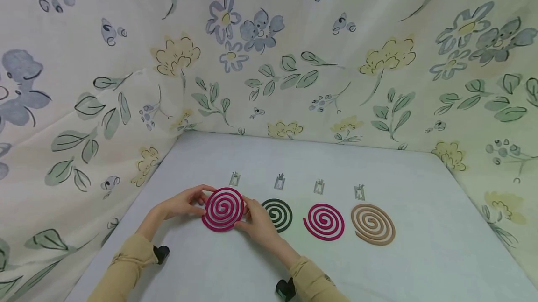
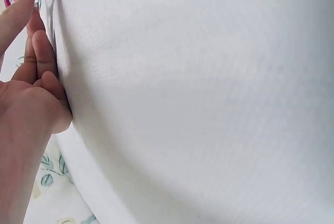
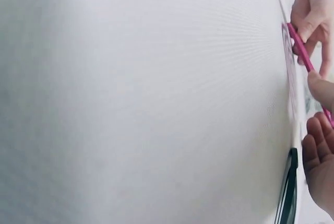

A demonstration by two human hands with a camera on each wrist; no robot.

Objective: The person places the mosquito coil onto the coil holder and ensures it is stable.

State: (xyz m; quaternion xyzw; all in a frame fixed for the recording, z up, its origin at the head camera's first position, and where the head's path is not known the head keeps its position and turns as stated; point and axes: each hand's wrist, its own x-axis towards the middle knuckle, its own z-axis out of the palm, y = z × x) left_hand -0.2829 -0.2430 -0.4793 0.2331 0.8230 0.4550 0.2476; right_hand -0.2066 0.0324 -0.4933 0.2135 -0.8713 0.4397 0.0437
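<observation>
A magenta mosquito coil (image 1: 223, 208) is held by its edges between both hands, at the left of the row in the head view. My left hand (image 1: 183, 204) pinches its left side, the thumb on the near face in the left wrist view. On its right edge, my right hand (image 1: 259, 224) grips with the thumb in front and fingers behind. In the right wrist view the held coil (image 3: 302, 49) stands tilted above the cloth, with a flat, paler magenta spiral (image 3: 290, 72) beneath it. A dark green coil (image 1: 290, 215) lies right beside my right hand, partly covered by it.
Another magenta coil (image 1: 342, 222) and a tan coil (image 1: 392, 227) lie to the right on the white tabletop (image 1: 441, 255). Behind the coils is a row of several small metal coil stands (image 1: 279, 182). Flowered cloth (image 1: 294, 96) hangs around the back and sides.
</observation>
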